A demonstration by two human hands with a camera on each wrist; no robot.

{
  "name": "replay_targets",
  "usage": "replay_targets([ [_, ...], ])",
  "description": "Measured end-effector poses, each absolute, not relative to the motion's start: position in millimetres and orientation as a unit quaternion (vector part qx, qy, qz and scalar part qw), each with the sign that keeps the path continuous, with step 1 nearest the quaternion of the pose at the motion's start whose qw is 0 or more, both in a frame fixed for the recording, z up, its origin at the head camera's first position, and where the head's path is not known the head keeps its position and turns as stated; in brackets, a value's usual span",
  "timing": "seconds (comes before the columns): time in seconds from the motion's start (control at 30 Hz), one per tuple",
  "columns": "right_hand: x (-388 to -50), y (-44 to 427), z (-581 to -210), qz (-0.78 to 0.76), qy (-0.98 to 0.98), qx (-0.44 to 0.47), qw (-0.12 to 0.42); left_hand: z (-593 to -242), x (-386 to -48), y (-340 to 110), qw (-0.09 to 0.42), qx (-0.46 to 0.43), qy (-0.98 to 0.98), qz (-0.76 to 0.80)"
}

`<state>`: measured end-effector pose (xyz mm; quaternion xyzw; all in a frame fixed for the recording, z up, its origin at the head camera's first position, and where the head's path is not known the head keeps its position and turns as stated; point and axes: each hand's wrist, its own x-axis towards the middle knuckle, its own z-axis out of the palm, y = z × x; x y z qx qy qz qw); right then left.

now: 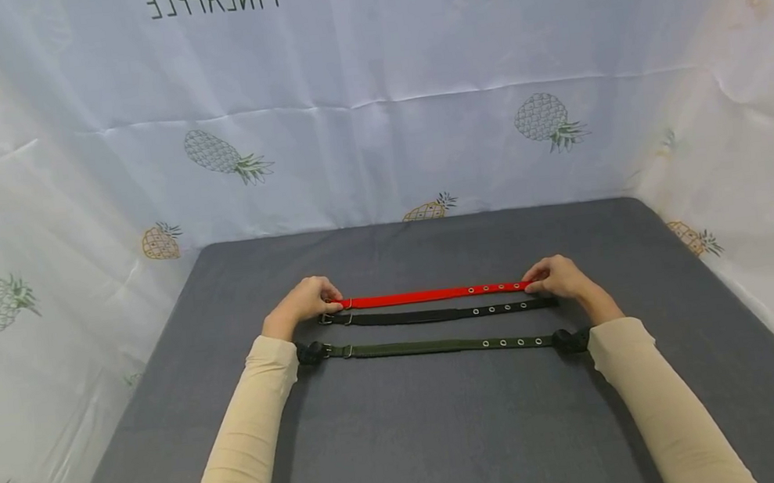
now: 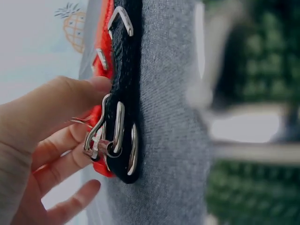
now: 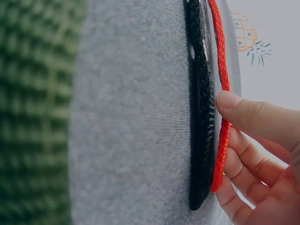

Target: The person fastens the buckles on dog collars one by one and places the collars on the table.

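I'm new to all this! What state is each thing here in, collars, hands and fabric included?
Red collar: unbuckled, straight, held at both ends
Black collar: unbuckled, laid straight
Green collar: unbuckled, laid straight, ends partly hidden
Left hand: pinching the red collar's left end
Right hand: pinching its right end
Pineapple-print curtain: hanging, creased

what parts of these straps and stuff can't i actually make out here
- Head view: both tips of the red strap, hidden by the left hand and right hand.
- Head view: the right tip of the green strap, hidden by the dark object at the right wrist.
- Left wrist view: the green strap's weave, blurred.
- Right wrist view: the black strap, cut off by the top edge.
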<state>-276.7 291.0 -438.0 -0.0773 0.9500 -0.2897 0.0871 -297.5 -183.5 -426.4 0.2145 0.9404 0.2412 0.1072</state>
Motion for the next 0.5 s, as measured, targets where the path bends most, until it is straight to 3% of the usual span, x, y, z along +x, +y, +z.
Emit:
replay_targets([
  [0.5, -271, 289, -426, -0.309, 0.945, -0.083, 0.065, -414, -296, -192, 0.022, 0.237, 0.934, 0.268],
])
